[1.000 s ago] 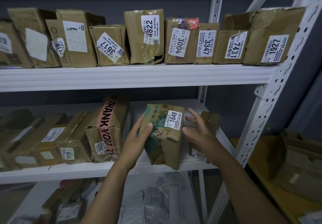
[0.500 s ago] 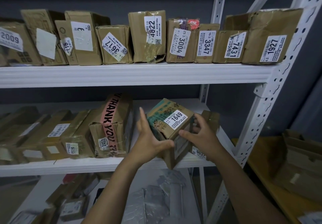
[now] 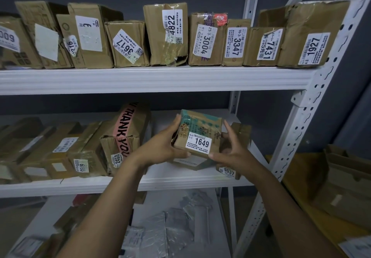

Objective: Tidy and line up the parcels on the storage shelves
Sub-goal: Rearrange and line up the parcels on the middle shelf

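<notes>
Over the middle shelf (image 3: pixel 180 183), the left hand (image 3: pixel 160 147) and right hand (image 3: pixel 234 154) grip the parcel labelled 1649 (image 3: pixel 200 129) from either side, fingers curled round its edges and its label facing the camera. Parcel 9037 (image 3: pixel 242 132) sits just behind the right hand. The parcel with pink THANK YOU tape (image 3: pixel 130 125) stands to the left of the held box.

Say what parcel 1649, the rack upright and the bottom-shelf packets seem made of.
Parcel 1649: brown cardboard, matt and creased, with glossy tape glinting over it. Rack upright: probably painted steel, given the smooth white finish and punched holes. Bottom-shelf packets: likely grey plastic film, wrinkled and shiny.
</notes>
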A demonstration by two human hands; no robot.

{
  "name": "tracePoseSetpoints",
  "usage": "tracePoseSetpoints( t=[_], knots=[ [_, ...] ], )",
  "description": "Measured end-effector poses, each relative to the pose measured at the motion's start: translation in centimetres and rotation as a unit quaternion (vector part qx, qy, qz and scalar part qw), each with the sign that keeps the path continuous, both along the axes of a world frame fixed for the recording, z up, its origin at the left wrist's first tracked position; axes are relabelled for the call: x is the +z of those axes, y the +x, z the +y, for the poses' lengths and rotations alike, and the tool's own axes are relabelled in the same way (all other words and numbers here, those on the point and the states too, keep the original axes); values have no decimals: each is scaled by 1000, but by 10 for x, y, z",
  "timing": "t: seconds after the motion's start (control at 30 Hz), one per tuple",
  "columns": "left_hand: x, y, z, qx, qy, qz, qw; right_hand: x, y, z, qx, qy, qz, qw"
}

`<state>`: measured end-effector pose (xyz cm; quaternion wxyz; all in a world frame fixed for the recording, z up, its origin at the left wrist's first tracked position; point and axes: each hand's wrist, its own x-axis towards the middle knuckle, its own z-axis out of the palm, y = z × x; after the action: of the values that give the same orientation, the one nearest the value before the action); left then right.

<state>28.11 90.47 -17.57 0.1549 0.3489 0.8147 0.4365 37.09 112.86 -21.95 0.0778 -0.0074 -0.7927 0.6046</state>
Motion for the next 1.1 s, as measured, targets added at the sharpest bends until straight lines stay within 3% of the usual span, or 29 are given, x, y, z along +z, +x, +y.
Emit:
tracePoseSetpoints(
  t=[0.17, 0.43, 0.57, 0.67, 0.93, 1.0, 1.1],
  knots=[
    [-12, 3, 5, -22, 74, -41, 996, 8, -5, -3, -55, -60, -29, 996],
    [-24, -10, 10, -8, 44, 88, 995, -17, -17, -16, -81, -65, -40, 994],
    [-52, -13, 9, 75, 62, 183, 978, -40, -26, -25, -107, 46, -41, 992],
    [-71, -9, 5, 148, 81, 218, 961, -51, -33, -29, -70, 86, -61, 992],
    [-111, -9, -18, 142, 19, 236, 961, -56, -58, -44, -25, 267, -63, 961],
    [-96, -11, -26, 152, 8, 320, 935, -56, -65, -44, -20, 284, -58, 957],
    [-71, -21, -42, 217, -57, 474, 851, -54, -76, -50, -6, 301, -57, 952]
  ],
)
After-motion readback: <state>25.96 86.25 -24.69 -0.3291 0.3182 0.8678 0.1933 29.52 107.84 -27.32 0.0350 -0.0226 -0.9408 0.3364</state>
